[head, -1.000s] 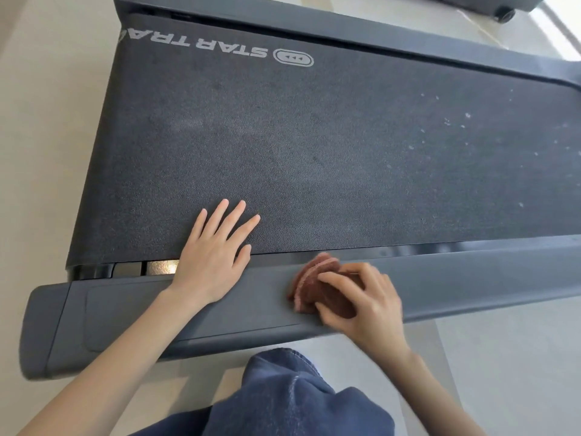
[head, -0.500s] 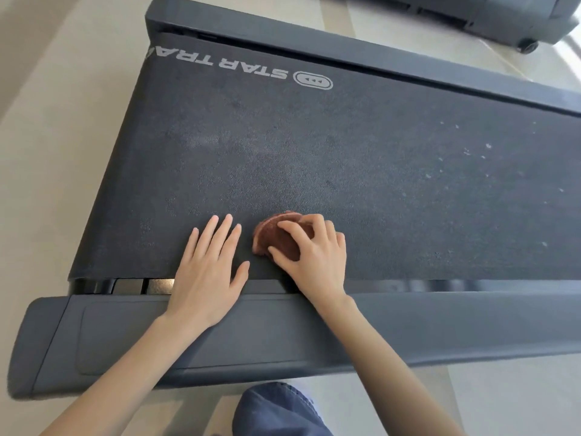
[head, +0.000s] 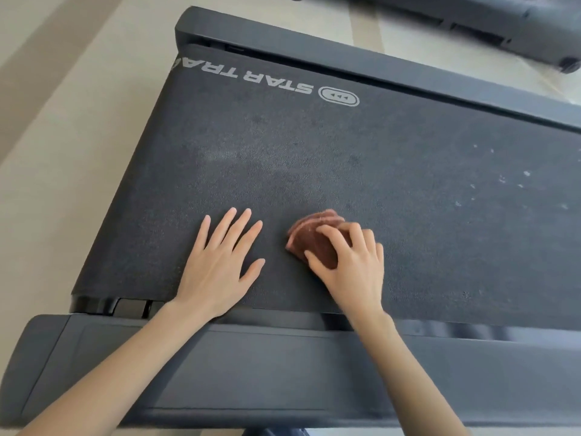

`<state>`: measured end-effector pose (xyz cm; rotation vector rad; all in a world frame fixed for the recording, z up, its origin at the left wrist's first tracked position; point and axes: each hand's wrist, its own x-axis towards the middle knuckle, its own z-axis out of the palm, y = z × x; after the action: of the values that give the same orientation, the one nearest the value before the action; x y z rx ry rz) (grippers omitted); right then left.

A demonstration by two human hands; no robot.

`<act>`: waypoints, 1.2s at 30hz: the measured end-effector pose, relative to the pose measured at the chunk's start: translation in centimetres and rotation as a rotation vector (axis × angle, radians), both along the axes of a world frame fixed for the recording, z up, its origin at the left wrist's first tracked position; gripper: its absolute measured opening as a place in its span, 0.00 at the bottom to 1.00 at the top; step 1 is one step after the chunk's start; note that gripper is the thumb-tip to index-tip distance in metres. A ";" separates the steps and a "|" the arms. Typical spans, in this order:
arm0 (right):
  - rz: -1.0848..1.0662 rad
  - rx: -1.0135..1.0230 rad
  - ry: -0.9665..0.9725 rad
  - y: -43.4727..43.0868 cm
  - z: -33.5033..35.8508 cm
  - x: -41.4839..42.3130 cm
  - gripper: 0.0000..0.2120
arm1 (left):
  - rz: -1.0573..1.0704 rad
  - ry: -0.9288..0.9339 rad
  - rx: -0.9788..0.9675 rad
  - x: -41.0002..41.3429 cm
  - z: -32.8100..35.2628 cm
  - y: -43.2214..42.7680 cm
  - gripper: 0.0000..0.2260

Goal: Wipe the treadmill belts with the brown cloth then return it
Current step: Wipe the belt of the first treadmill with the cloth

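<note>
A dark textured treadmill belt with white "STAR TRA" lettering fills the middle of the view. The folded brown cloth lies pressed on the belt's near half. My right hand grips it from the near side, fingers curled over its top. To the left of the cloth, my left hand rests flat on the belt with fingers spread, holding nothing. White specks dot the belt at the right.
A grey side rail runs along the near edge, another rail along the far edge. A second grey machine stands at the top right. Pale floor lies to the left.
My right hand carried the cloth from the near side rail up onto the belt, then slid it slightly right, away from my left hand. The left hand shifted farther onto the belt.
</note>
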<state>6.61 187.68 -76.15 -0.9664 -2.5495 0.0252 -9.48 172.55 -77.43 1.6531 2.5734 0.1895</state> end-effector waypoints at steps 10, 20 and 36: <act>0.187 0.125 -0.048 3.4 -1.3 -4.4 0.19 | 0.007 -0.004 0.016 -0.2 -0.4 0.0 0.27; 0.074 0.022 -0.024 2.8 -0.1 -1.2 0.16 | -0.005 0.000 0.007 -0.1 -0.3 0.0 0.27; -0.101 0.011 -0.022 11.5 -0.3 -5.0 0.15 | -0.115 0.004 -0.018 1.7 0.1 3.6 0.28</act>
<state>1.56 199.18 -76.47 -1.0959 -2.5141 -0.0290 -7.73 176.13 -77.33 1.7897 2.4664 0.1551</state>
